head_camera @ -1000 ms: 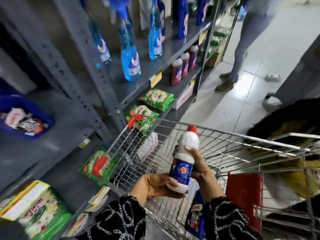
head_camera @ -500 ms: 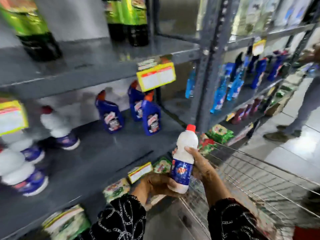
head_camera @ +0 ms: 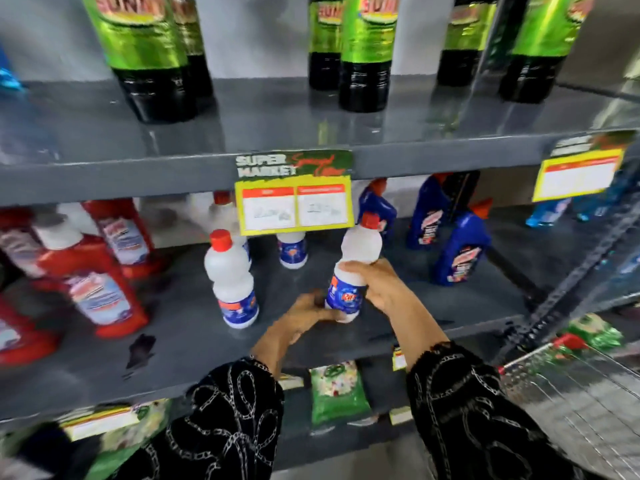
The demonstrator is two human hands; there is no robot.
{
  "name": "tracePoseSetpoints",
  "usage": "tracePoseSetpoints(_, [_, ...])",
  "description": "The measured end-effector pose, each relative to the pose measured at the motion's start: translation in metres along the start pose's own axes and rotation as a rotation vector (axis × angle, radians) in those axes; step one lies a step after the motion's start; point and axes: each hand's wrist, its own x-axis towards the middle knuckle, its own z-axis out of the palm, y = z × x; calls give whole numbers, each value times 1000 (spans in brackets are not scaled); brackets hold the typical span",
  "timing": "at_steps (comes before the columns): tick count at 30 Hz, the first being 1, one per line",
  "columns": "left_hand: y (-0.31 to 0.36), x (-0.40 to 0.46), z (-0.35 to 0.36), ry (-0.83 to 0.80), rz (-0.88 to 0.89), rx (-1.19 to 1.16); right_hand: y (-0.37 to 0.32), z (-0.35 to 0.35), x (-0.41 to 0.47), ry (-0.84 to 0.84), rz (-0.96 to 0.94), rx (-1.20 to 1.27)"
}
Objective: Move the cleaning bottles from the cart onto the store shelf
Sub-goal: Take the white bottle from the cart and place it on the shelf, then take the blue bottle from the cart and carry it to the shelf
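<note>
I hold a white cleaning bottle with a red cap and a blue label, upright over the middle grey shelf. My right hand wraps its waist from the right. My left hand cups its base from the left. Whether the base touches the shelf I cannot tell. Two matching white bottles stand on the same shelf: one to the left and one further back, partly behind a yellow price tag. The wire cart shows at the lower right.
Red bottles crowd the shelf's left part and blue bottles stand at its right. Green-labelled dark bottles fill the shelf above. Green packets lie on the shelf below. A grey upright post rises beside the cart.
The view swung from the cart to face the shelf. Both hands carried the white bottle forward and over the middle shelf, between the white and blue bottles.
</note>
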Motion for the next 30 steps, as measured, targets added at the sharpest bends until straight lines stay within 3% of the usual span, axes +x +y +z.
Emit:
tracePoseSetpoints(7, [-22, 5, -11, 549, 47, 33, 19, 57, 25, -32, -116, -133])
tracePoseSetpoints(13, [-23, 15, 3, 761, -40, 158, 20, 62, 27, -44, -151, -225])
tracePoseSetpoints(18, [-21, 17, 49, 964, 7, 185, 18, 9, 8, 37, -138, -184])
tracePoseSetpoints(21, [-18, 22, 109, 868, 148, 256, 14, -47, -17, 167, -186, -114])
tracePoseSetpoints(27, [-10, 36, 261, 395, 440, 584, 22, -186, -80, 479, -272, 68])
tracePoseSetpoints(30, [-18, 36, 337, 204, 468, 637, 37, -260, -116, 656, -265, 155])
